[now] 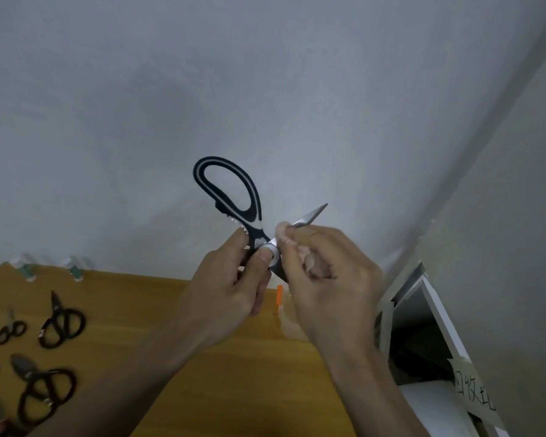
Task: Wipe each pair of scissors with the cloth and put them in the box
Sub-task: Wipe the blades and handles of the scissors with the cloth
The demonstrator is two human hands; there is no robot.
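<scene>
left fingers: left hand (pixel 234 279) grips the big kitchen scissors (pixel 234 200) right at the pivot, thumb pressed on the silver screw, the other fingers curled round behind it

right fingers: right hand (pixel 325 279) pinches a small pinkish cloth (pixel 282 233) around the blade, just past the pivot

scissors: held up in the air in front of the wall, black-and-white handle loop pointing up, blade tip (pixel 316 212) poking out up and to the right of the cloth

how I'd do it: keep the pivot hold firm, slide the cloth from pivot out to tip, fingertips on the flat sides and off the edge

still waiting: more black-handled scissors (pixel 60 323) lying on the wooden surface (pixel 234 373), lower left

box: I think that's the clear container with the orange clip (pixel 279 298) just behind the hands, mostly hidden
</scene>
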